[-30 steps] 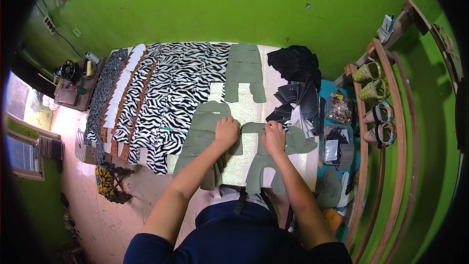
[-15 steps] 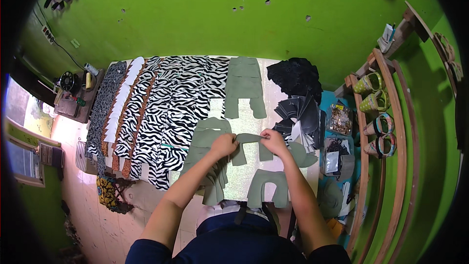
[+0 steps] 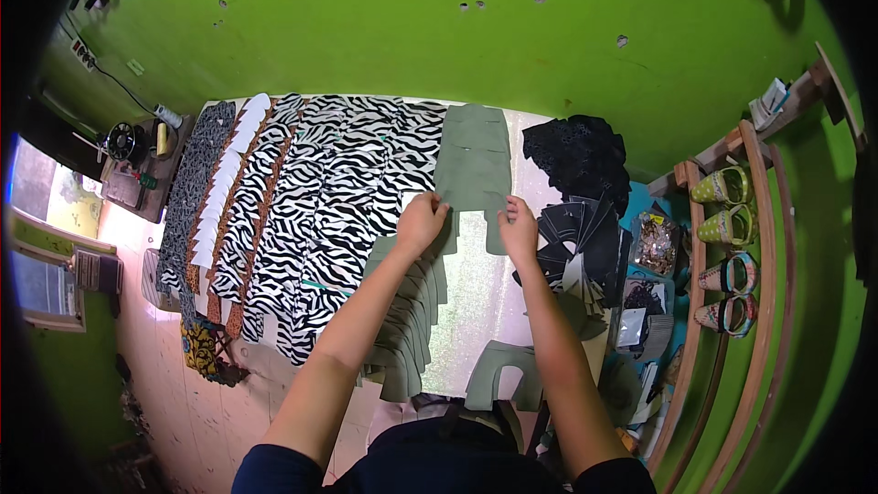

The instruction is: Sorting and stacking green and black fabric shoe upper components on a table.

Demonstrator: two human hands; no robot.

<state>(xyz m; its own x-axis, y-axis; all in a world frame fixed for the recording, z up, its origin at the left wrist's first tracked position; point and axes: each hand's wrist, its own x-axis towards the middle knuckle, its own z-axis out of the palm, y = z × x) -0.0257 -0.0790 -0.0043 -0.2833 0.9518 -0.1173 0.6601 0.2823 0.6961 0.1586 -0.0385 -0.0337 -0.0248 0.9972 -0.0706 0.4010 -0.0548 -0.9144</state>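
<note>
My left hand [image 3: 422, 223] and my right hand [image 3: 519, 232] pinch opposite sides of a grey-green U-shaped cut piece [image 3: 470, 198]. It lies at the near end of an overlapping row of like green pieces [image 3: 474, 142], its two legs pointing toward me. Beside my left forearm a fanned row of green pieces [image 3: 402, 348] runs down to the table's near edge. Another green U-shaped piece [image 3: 494, 368] rests at the near edge, partly behind my right forearm.
Rows of zebra-print pieces [image 3: 320, 192], white pieces [image 3: 236, 155] and dark patterned pieces [image 3: 187, 206] cover the table's left. Black pieces [image 3: 576, 155] lie at the right. Beyond them stand plastic containers [image 3: 654, 242] and a wooden rack [image 3: 764, 293] with sandals [image 3: 725, 224].
Both hands have moved away from me with the U-shaped green piece, from mid-table to the near end of the far green row. The view has shifted slightly.
</note>
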